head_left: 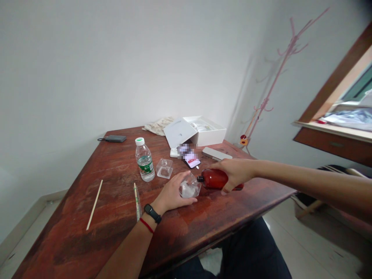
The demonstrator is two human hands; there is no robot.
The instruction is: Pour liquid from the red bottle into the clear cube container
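Note:
My left hand (pixel 173 192) is closed around a small clear plastic container (pixel 190 187), low over the table, with something whitish inside. In my right hand (pixel 234 173) a red-brown bottle (pixel 214 179) lies tipped on its side, its dark open-looking neck pointing left at the container's rim. Whether liquid is flowing out I cannot tell. Just behind my left hand sits another clear plastic piece (pixel 164 169). To its left stands a water bottle (pixel 145 161) with a white cap and green label, partly filled.
On the reddish wooden table (pixel 69 217) lie a single chopstick (pixel 94 204), wrapped chopsticks (pixel 136 202), a phone (pixel 191 157), a grey-white case (pixel 216 153) and a dark power bank (pixel 115 138). An opened white box (pixel 211 135) and a cloth (pixel 158 126) are at the back.

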